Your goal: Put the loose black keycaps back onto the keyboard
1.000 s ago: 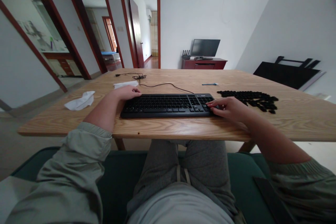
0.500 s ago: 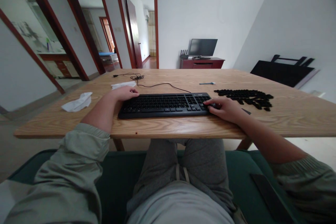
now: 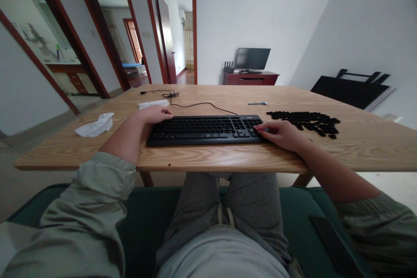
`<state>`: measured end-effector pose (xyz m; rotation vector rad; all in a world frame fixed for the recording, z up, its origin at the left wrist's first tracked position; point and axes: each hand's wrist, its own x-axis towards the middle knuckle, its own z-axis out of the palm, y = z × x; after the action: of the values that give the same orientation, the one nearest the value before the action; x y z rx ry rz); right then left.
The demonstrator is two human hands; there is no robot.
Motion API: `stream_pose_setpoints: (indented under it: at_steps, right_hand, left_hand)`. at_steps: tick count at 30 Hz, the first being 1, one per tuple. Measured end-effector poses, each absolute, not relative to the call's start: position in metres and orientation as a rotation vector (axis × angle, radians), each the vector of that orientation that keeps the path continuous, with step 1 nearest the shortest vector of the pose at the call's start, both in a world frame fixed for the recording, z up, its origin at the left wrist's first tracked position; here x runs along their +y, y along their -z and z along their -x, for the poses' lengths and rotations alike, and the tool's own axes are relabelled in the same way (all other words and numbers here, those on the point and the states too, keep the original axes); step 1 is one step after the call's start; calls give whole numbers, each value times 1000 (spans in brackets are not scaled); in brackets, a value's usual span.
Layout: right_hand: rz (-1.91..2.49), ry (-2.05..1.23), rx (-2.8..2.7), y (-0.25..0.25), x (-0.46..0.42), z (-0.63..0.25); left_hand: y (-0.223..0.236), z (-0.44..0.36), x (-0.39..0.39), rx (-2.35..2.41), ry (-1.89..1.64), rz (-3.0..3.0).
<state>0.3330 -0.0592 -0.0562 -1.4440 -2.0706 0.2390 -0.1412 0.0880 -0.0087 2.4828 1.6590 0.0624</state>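
A black computer keyboard (image 3: 202, 136) lies along the front part of the wooden table, many of its main keys without caps. My left hand (image 3: 154, 114) is closed over its back left corner, fingertips at the far edge. At the number pad on the right end, my right hand (image 3: 276, 131) is pinched, thumb and fingertips together. A thin dark tip (image 3: 310, 140) shows beside the wrist, so a slim tool may be in that hand, but its kind is hidden. Loose black keycaps (image 3: 306, 119) lie in a wide group just beyond my right hand.
The keyboard's cable (image 3: 208, 103) runs back to a tied coil (image 3: 170, 94). A blue-handled brush (image 3: 258, 103) lies behind the keyboard. Crumpled white tissue (image 3: 95, 126) and a folded tissue (image 3: 153, 104) are on the left. The table's front edge (image 3: 221, 168) is near my lap.
My right hand has shifted slightly at the number pad, its fingers now drawn closer together, and less of the dark tip shows beside the wrist. My left hand stays put.
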Motion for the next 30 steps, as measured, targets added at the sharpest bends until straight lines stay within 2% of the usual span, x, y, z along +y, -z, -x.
stream_pose_setpoints:
  at_steps: [4, 12, 17, 22, 30]
  right_hand:
    - [1460, -212, -2094, 55, -60, -333]
    - [1354, 114, -2222, 55, -69, -327]
    - [1498, -76, -2103, 56, -60, -330]
    - [1464, -220, -2035, 60, -50, -337]
    - [1403, -262, -2095, 60, -51, -340]
  left_hand:
    - [9, 142, 89, 1660, -40, -2491]
    - [11, 143, 90, 1651, -50, -2497]
    - [10, 142, 89, 1652, -68, -2480]
    - [8, 140, 86, 1669, -66, -2478]
    - [7, 138, 83, 1675, -73, -2465]
